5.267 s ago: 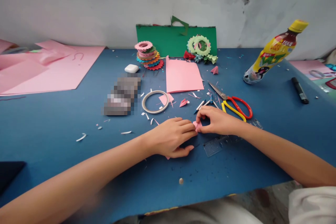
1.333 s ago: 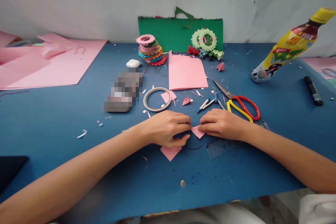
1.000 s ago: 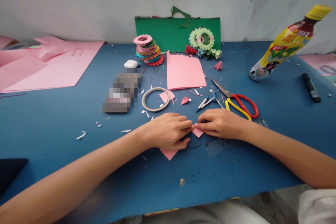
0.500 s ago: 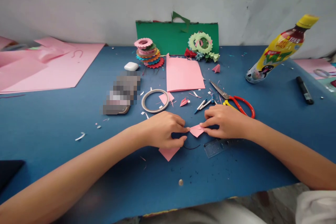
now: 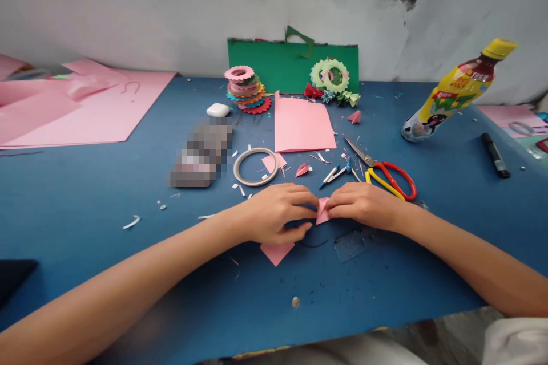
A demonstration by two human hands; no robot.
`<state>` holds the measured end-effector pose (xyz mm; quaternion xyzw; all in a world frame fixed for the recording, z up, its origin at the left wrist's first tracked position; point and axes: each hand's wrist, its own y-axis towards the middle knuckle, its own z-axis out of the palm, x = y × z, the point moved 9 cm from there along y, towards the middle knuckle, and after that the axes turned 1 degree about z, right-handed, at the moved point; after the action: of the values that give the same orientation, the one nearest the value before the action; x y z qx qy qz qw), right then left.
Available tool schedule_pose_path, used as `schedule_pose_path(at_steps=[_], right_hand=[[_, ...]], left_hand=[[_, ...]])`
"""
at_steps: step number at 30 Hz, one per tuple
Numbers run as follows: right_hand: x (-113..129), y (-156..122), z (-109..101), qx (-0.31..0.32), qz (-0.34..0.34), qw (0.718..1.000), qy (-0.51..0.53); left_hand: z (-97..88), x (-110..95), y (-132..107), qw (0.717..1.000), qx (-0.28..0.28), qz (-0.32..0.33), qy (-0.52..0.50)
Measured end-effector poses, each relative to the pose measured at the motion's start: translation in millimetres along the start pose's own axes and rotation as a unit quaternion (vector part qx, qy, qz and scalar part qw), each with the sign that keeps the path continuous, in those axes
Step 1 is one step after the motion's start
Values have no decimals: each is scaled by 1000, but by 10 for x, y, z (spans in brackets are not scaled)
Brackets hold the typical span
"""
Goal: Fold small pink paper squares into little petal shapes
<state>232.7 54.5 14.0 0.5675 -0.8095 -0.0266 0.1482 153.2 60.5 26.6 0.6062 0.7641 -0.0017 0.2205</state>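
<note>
A small pink paper piece (image 5: 322,211), partly folded, lies between the fingertips of both hands. My left hand (image 5: 280,212) touches its left edge with the outstretched fingers, while the thumb stays apart from it. From the other side my right hand (image 5: 363,204) pinches its right edge, fingers bunched together. Under the left hand a second pink paper square (image 5: 277,252) shows one corner. A clear ruler (image 5: 351,245) lies partly beneath the right hand. Just beyond the hands are scissors (image 5: 387,178), a compass (image 5: 338,174) and a small folded pink paper piece (image 5: 303,169).
A tape roll (image 5: 237,174) and a blurred-out phone (image 5: 201,154) lie to the left. Behind stand stacked paper rings (image 5: 248,91) and a folded pink sheet (image 5: 303,125). At right are a drink bottle (image 5: 458,91) and a black marker (image 5: 495,155). Paper scraps litter the blue table (image 5: 205,296).
The small paper looks narrower and more folded between my fingers. My left hand has shifted slightly right, and my hands are closer together. The view has tipped up slightly.
</note>
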Motion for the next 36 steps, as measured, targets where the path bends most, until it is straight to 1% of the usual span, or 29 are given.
schedule_pose_path(at_steps=[4, 6, 10, 14, 17, 22, 24, 26, 28, 36], right_hand=[[-80, -11, -35, -8, 11, 999, 37], [-107, 7, -33, -11, 26, 996, 79], [-212, 42, -13, -34, 101, 981, 163], [-312, 68, 12, -52, 180, 965, 183], [-364, 86, 28, -56, 219, 956, 188], [-380, 110, 44, -51, 233, 950, 201], [-382, 112, 43, -46, 233, 948, 213], [-384, 112, 37, -41, 231, 947, 221], [-385, 113, 30, -38, 229, 946, 224], [-399, 123, 34, -42, 245, 944, 215]], left_hand=[[83, -57, -13, 998, 10, 41, 41], [107, -72, -28, 996, 19, 52, 64], [125, -106, -47, 993, 34, 68, 85], [121, -151, -49, 991, 18, 91, 93], [128, -159, -60, 990, 1, 103, 94], [112, -114, -79, 995, -20, 88, 47], [123, -97, -74, 996, -11, 75, 42], [155, -88, -65, 997, 10, 64, 48], [180, -97, -59, 996, 27, 64, 55], [207, -108, -59, 995, 37, 68, 62]])
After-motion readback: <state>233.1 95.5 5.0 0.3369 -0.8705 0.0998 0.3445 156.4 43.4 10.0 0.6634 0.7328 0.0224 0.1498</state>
